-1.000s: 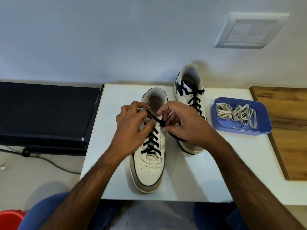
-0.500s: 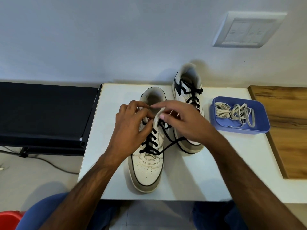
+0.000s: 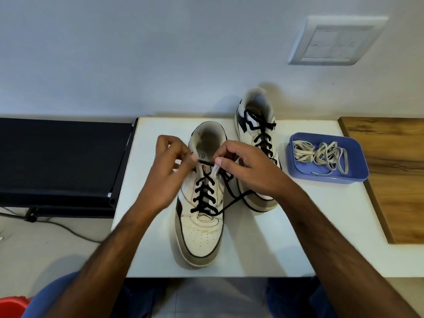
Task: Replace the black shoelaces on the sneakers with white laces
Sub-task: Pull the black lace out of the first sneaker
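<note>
While both my hands pinch black lace (image 3: pixel 207 180) on near sneaker (image 3: pixel 200 216) at white surface (image 3: pixel 286 237) centre: left fingers (image 3: pixel 183 158), right fingers (image 3: pixel 220 160) hold it taut. Second sneaker (image 3: pixel 257 125) back edge. White laces (image 3: pixel 321 154) in blue tray (image 3: pixel 328 177), right. Wall switch plate (image 3: pixel 335 41) above; wooden board (image 3: pixel 394 171) right edge.

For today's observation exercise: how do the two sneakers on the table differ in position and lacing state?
The near sneaker sits at the middle of the white table; the far sneaker stands further back, by the wall. The near sneaker's black lace is loosened at the top, one end trailing free, pinched by the left hand and right hand; the far sneaker's lace is untouched. Both are white with black laces, toes pointing toward the person.
</note>
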{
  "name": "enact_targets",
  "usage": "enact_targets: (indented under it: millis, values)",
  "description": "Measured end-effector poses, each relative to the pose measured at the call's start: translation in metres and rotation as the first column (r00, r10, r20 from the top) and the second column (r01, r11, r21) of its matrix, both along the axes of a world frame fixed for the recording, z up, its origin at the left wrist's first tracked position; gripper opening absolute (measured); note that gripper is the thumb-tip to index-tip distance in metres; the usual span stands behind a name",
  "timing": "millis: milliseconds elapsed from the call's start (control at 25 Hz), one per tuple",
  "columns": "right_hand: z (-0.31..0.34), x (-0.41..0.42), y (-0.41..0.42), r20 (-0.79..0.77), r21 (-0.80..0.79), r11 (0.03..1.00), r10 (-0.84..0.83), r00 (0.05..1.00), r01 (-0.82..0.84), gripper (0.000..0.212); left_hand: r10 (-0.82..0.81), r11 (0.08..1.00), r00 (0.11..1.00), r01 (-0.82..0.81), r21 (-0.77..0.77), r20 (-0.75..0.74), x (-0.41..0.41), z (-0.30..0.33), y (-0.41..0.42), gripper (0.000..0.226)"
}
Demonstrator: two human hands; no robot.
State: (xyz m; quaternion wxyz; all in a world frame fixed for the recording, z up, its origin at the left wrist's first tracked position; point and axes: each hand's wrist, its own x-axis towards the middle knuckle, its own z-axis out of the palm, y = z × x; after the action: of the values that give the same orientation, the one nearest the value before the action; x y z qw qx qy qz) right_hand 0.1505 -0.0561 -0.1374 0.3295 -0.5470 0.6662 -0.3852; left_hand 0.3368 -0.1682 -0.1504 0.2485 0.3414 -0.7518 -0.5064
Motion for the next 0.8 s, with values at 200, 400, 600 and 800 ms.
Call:
enact_targets:
  millis: [200, 400, 600, 800]
  values:
    - [-0.001, 0.000, -0.001, 0.031, -0.017, 0.999, -0.027, 0.999, 0.028, 0.010, -0.070, 0.904, 0.983, 0.135, -0.406, 0.171, -0.002, -0.012, 0.005, 0.022]
    - [0.001, 0.001, 0.000, 0.011, -0.021, 1.000, -0.017, 1.000, 0.017, 0.008, 0.043, 0.848, 0.994, 0.015, -0.529, 0.098, -0.009, -0.014, 0.010, 0.008]
    - [-0.003, 0.002, 0.000, 0.006, -0.028, 1.000, -0.004, 1.000, 0.004, 0.008, 0.558, 0.790, 0.763, -0.367, 0.492, -0.327, -0.003, 0.001, -0.006, 0.022]
    - [-0.005, 0.001, -0.002, 0.019, -0.023, 1.000, -0.008, 1.000, 0.009, 0.009, 0.186, 0.970, 0.974, -0.203, -0.131, -0.131, -0.003, 0.002, 0.007, 0.026]
